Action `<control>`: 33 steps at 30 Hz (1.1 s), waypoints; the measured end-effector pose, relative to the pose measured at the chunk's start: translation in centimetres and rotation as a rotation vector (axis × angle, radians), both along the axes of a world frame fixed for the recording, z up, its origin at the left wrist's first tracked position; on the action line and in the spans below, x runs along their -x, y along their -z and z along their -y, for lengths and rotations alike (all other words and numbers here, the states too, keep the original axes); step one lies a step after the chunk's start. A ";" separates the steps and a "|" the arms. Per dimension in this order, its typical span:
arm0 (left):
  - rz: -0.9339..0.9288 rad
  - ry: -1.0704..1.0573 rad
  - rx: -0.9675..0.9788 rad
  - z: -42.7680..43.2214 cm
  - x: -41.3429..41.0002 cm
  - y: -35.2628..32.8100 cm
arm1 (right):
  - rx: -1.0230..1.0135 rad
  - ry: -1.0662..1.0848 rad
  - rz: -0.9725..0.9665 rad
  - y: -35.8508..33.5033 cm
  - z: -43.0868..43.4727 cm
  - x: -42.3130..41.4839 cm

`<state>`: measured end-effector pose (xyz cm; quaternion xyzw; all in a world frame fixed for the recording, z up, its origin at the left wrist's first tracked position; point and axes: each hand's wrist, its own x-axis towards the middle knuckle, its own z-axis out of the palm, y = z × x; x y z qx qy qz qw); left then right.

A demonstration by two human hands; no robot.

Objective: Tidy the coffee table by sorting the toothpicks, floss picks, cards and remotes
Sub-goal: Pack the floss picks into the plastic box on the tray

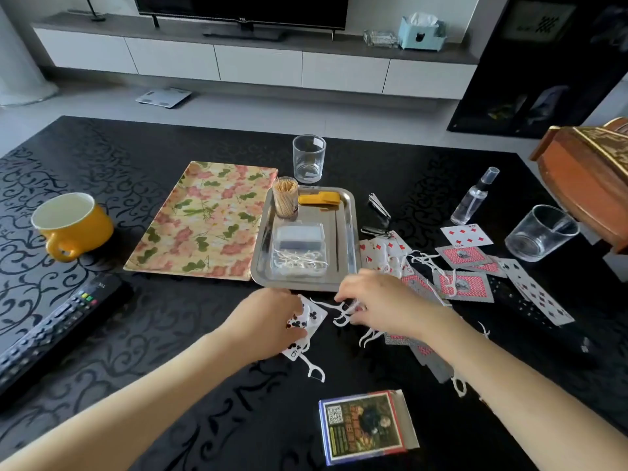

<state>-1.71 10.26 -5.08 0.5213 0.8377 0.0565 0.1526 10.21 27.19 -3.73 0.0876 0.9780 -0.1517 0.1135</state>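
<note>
Fingers (295, 306) of left hand (268, 317) curl down on a clubs card (311, 317) at the table's 6 o'clock, thumb at its near edge; looks like a pinch. Right hand (377, 300) sits just beside it at 3 o'clock, fingertips (346, 295) bunched over loose floss picks (341, 312), apparently gripping one. Status: toothpick jar (284, 198) packed and upright on steel tray (346, 232), 12 o'clock of the hands, no stray toothpicks visible. Floss box (299, 256) on the same tray holds some picks. Left to do: more picks strewn at 5 o'clock, cards (465, 283) scattered from 1 to 4 o'clock, card box (365, 426) waiting at 6, remote (57, 328) askew at 9. My estimate: about a third done, floss in progress, cards and remote pending.
</note>
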 end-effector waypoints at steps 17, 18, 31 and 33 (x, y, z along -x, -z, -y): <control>-0.006 -0.216 0.190 -3.1 -4.7 0.7 | -0.260 0.085 -0.043 3.2 0.9 -2.6; 0.004 -0.213 0.200 -3.1 -5.0 0.6 | -0.286 0.073 -0.060 3.4 1.0 -2.7; 0.074 -0.206 0.176 -3.1 -3.9 -0.3 | 0.297 0.409 -0.264 0.4 0.3 0.4; 0.180 -0.221 0.094 -2.3 -2.2 -1.3 | 0.316 0.397 -0.269 -0.1 0.0 2.1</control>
